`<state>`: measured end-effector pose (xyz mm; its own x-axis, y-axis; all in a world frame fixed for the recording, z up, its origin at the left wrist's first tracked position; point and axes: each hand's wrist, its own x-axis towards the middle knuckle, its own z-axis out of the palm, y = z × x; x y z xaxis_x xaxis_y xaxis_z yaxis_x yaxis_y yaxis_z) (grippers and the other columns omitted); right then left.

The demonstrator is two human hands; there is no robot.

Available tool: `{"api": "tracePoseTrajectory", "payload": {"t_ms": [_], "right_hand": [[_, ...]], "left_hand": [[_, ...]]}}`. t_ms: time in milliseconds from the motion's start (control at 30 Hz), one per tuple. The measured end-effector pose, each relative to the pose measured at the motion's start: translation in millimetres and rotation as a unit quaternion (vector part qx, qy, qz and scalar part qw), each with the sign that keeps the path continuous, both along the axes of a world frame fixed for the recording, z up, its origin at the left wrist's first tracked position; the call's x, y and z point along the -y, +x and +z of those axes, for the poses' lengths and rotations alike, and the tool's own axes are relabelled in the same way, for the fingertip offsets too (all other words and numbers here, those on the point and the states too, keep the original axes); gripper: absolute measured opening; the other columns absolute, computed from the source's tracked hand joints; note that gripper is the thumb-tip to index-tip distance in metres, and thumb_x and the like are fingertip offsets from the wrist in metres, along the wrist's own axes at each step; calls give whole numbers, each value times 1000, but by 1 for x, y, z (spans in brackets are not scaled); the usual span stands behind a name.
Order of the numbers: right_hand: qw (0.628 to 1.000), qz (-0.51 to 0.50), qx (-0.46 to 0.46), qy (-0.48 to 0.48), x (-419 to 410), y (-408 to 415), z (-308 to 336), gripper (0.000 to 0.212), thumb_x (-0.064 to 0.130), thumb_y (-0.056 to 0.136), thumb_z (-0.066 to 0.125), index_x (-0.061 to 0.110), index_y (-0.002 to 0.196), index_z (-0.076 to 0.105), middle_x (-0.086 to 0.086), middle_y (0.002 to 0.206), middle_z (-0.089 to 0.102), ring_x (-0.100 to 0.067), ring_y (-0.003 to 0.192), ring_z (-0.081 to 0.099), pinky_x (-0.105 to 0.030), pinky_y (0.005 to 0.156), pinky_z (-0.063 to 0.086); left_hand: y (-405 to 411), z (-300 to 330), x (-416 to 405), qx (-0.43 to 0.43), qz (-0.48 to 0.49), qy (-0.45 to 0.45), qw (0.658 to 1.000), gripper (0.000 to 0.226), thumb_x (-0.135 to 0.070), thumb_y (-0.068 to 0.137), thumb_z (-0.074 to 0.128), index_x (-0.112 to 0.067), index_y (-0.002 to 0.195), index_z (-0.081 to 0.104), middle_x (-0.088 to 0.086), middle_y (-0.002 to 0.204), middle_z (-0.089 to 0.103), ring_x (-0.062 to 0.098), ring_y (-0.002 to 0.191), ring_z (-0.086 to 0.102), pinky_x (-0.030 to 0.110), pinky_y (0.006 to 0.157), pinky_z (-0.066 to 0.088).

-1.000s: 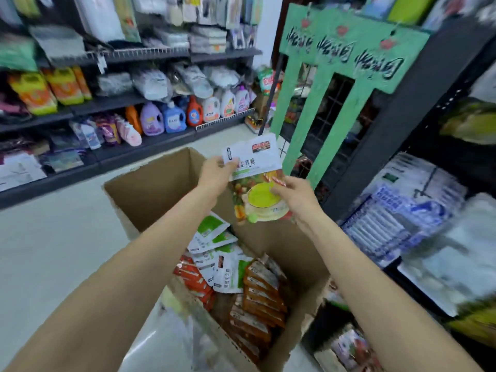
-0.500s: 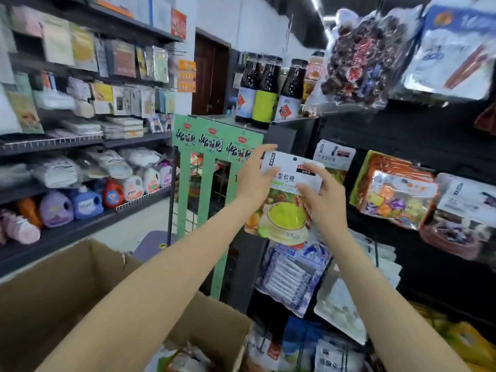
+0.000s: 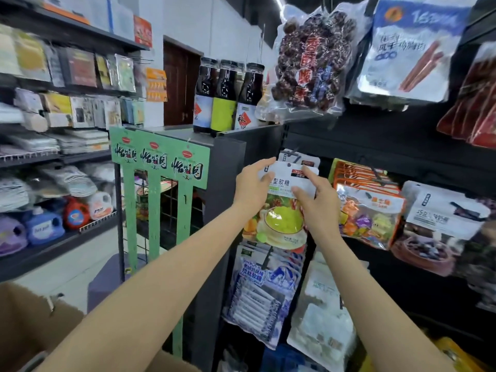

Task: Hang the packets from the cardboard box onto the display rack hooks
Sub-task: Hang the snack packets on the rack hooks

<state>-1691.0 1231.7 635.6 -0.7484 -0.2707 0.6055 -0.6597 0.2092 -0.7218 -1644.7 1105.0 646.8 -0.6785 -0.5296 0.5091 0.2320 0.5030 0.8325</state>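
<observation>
Hands meet on 1 packet (image 3: 279, 221), held up against the black rack (image 3: 375, 146). Left hand (image 3: 251, 187) grips the packet's left upper edge, fingers curled round it; right hand (image 3: 318, 204) pinches the white top strip, forefinger stretched toward the hook (image 3: 294, 154) just above. Another packet (image 3: 298, 158) already hangs on that hook. Below the rack, at bottom left, sits the cardboard box (image 3: 29, 326).

Packet (image 3: 281, 210): white header, green cup print, upright, raised at hook (image 3: 292, 154). Cardboard box (image 3: 29, 328): brown, lower left.
</observation>
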Motion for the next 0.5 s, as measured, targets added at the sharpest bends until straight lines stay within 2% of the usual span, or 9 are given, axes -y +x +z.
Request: {"api": "tracePoseTrajectory", "payload": {"t_ms": [100, 233, 300, 367, 433, 500], "right_hand": [[1000, -4, 5, 11, 0, -8, -6, 49, 19, 91, 60, 21, 138, 47, -1, 128, 52, -9, 119, 45, -19, 94, 33], [998, -29, -12, 53, 4, -20, -10, 51, 18, 93, 57, 21, 142, 41, -9, 131, 47, -20, 122, 44, -21, 97, 31], [995, -44, -20, 91, 8, -29, -10, 54, 16, 94, 55, 19, 145, 35, -12, 134, 41, -23, 123, 42, -16, 93, 27], [990, -48, -20, 130, 13, -39, -9, 59, 11, 94, 53, 16, 147, 28, -15, 142, 30, -24, 126, 39, -13, 94, 24], [987, -45, -6, 157, 21, -52, -7, 67, 4, 92, 52, 15, 150, 20, -17, 147, 16, -27, 130, 35, -18, 104, 25], [981, -50, 18, 188, 30, -67, -5, 74, 0, 91, 51, 15, 151, 11, -21, 149, 9, -31, 131, 31, -30, 107, 30]], "left_hand": [[-6, -5, 1, 2, -4, -10, 1000, 36, -10, 94, 53, -17, 130, 56, -1, 135, 55, 14, 130, 43, 23, 107, 30], [-19, -10, 3, 15, 2, -22, 1000, 39, -8, 95, 51, -16, 133, 53, 4, 140, 50, 17, 134, 40, 20, 105, 28], [-31, -11, 6, 33, 13, -48, 998, 41, -7, 96, 49, -17, 135, 51, 9, 140, 48, 20, 131, 42, 12, 97, 27], [-45, -11, 9, 68, 22, -78, 994, 46, -5, 96, 47, -22, 139, 46, 12, 130, 49, 20, 114, 49, 7, 84, 27], [-61, -11, 11, 109, 26, -108, 988, 53, -3, 94, 46, -26, 141, 40, 11, 119, 45, 16, 99, 48, 11, 83, 33], [-78, -10, 13, 148, 28, -131, 980, 61, -1, 91, 48, -28, 143, 36, 11, 119, 42, 22, 103, 50, 25, 92, 42]]}}
